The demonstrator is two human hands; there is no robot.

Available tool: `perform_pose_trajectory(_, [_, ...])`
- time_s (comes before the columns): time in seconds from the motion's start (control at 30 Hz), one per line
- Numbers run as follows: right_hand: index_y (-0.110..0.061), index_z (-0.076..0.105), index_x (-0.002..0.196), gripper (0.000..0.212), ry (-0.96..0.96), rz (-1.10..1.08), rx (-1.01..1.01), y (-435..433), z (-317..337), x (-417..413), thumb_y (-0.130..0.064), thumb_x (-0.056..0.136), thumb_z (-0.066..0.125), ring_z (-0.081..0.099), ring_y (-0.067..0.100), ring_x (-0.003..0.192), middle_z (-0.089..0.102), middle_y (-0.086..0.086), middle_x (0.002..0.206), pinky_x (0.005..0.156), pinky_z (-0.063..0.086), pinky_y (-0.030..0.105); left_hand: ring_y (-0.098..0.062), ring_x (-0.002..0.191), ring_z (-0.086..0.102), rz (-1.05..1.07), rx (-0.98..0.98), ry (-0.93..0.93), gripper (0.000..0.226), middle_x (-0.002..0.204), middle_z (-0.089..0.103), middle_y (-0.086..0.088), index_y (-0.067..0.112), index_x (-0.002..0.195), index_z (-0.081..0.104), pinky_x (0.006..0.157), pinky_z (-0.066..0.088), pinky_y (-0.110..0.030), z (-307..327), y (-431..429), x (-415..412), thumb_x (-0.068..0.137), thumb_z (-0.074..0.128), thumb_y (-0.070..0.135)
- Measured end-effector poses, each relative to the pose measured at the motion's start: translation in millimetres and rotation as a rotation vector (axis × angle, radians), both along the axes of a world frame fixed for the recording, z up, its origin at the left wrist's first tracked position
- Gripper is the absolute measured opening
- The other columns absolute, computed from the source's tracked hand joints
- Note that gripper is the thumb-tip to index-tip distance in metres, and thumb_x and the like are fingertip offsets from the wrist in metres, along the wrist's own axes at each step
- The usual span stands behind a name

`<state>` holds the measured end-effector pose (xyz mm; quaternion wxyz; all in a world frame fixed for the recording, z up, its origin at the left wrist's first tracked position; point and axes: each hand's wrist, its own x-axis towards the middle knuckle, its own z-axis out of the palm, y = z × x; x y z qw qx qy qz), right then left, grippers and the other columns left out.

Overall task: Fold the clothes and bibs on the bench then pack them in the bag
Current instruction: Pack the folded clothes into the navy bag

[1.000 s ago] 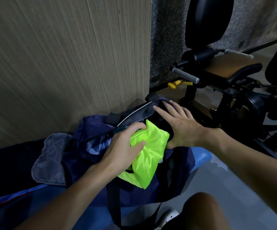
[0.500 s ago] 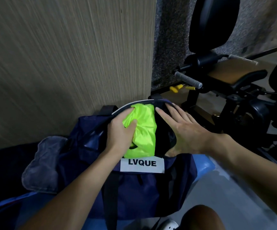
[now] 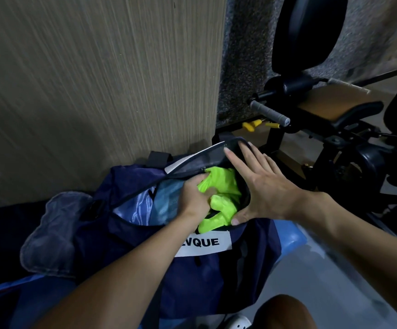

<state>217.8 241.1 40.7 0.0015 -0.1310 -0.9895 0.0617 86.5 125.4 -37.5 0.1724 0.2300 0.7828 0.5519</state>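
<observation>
A navy duffel bag [image 3: 216,276] with a white label stands on the blue bench [image 3: 292,238], its top open. A neon yellow-green bib [image 3: 223,203] lies bunched in the opening. My left hand [image 3: 196,198] is down inside the bag, fingers curled into the bib. My right hand [image 3: 261,186] has its fingers spread straight across the right rim, holding the opening wide, thumb on the near edge.
A grey cloth [image 3: 55,236] lies on the bench left of the bag. A wood-grain panel [image 3: 97,79] rises just behind. Black gym equipment [image 3: 335,129] with a grey handle stands to the right. My knee [image 3: 285,312] shows below.
My left hand has pushed the bib from above the bag down into the opening, where it now sits crumpled. My right hand has stayed at the rim, spreading it.
</observation>
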Motion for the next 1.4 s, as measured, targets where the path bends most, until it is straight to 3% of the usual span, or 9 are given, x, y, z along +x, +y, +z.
perform_pose_trajectory(0.17, [-0.046,-0.043,0.134,0.152,0.023,-0.009,0.009,-3,-1,-1,-0.079,0.044,0.076,-0.036,0.018,0.142,-0.032,0.002,0.158,0.121,-0.006,0.048,-0.010,0.119,0.056,0.099,0.047,-0.042,0.044,0.128,0.063,0.005,0.018,0.132,0.063,0.103,0.041,-0.023,-7,5,0,0.090,0.072,0.011])
perform_pose_trajectory(0.3, [-0.047,-0.046,0.130,0.151,0.019,-0.017,0.015,-2,-3,3,-0.078,0.047,0.077,-0.038,0.018,0.141,-0.032,0.001,0.158,0.121,-0.007,0.048,-0.019,0.114,0.063,0.002,-0.024,-0.066,0.043,0.122,0.068,0.000,0.021,0.129,0.063,0.101,0.050,-0.035,-16,10,3,0.089,0.073,0.013])
perform_pose_trajectory(0.47, [-0.048,-0.043,0.132,0.149,0.029,-0.027,0.008,0,-8,7,-0.077,0.049,0.077,-0.036,0.017,0.142,-0.030,-0.002,0.159,0.121,-0.006,0.049,-0.023,0.118,0.060,-0.124,-0.244,0.186,0.051,0.130,0.064,-0.003,0.022,0.141,0.050,0.093,0.044,-0.026,-4,8,2,0.093,0.065,0.032])
perform_pose_trajectory(0.63, [-0.048,-0.041,0.135,0.149,0.032,-0.021,-0.002,2,-7,7,-0.076,0.050,0.078,-0.035,0.018,0.143,-0.029,-0.003,0.159,0.121,-0.005,0.051,-0.027,0.134,0.043,-0.220,-0.451,0.399,0.068,0.147,0.043,-0.005,0.024,0.150,0.036,0.108,0.040,-0.042,15,-7,18,0.094,0.044,0.062])
perform_pose_trajectory(0.77, [-0.048,-0.041,0.135,0.148,0.041,-0.022,0.006,2,-8,7,-0.076,0.051,0.077,-0.035,0.018,0.143,-0.028,-0.003,0.159,0.121,-0.003,0.053,-0.029,0.124,0.045,-0.290,-0.419,0.741,0.064,0.133,0.045,-0.004,0.023,0.142,0.043,0.102,0.042,-0.046,10,-14,24,0.086,0.047,0.054])
perform_pose_trajectory(0.87, [-0.048,-0.043,0.133,0.148,0.034,-0.026,0.012,2,-8,8,-0.077,0.051,0.077,-0.036,0.019,0.142,-0.030,-0.003,0.159,0.121,-0.004,0.053,-0.028,0.143,0.030,-0.486,-0.328,0.880,0.044,0.150,0.040,-0.006,0.023,0.130,0.058,0.114,0.034,-0.047,-1,-14,8,0.089,0.050,0.036])
perform_pose_trajectory(1.0, [-0.047,-0.045,0.131,0.148,0.017,-0.031,0.032,1,-8,9,-0.077,0.052,0.076,-0.038,0.019,0.141,-0.033,-0.003,0.157,0.120,-0.004,0.054,-0.016,0.154,-0.002,-0.675,-0.521,0.733,0.029,0.166,0.016,0.001,0.028,0.116,0.065,0.123,0.017,-0.047,-8,-16,-11,0.103,0.040,0.037])
perform_pose_trajectory(1.23, [-0.045,-0.043,0.135,0.146,0.028,-0.037,0.041,4,-10,9,-0.075,0.054,0.076,-0.036,0.020,0.142,-0.029,-0.004,0.159,0.120,-0.006,0.053,-0.015,0.152,-0.018,-0.863,-0.951,0.804,0.058,0.165,-0.015,0.012,0.046,0.155,0.011,0.123,0.006,-0.041,1,-15,-33,0.101,0.025,0.063])
perform_pose_trajectory(1.4, [-0.043,-0.039,0.139,0.132,0.090,-0.093,0.035,6,-16,11,-0.066,0.070,0.071,-0.026,0.020,0.147,-0.019,-0.011,0.161,0.120,0.000,0.055,-0.014,0.152,-0.014,-0.851,-0.935,0.875,0.059,0.165,-0.017,0.014,0.048,0.154,0.007,0.124,0.008,-0.042,-3,-20,-38,0.100,0.022,0.065])
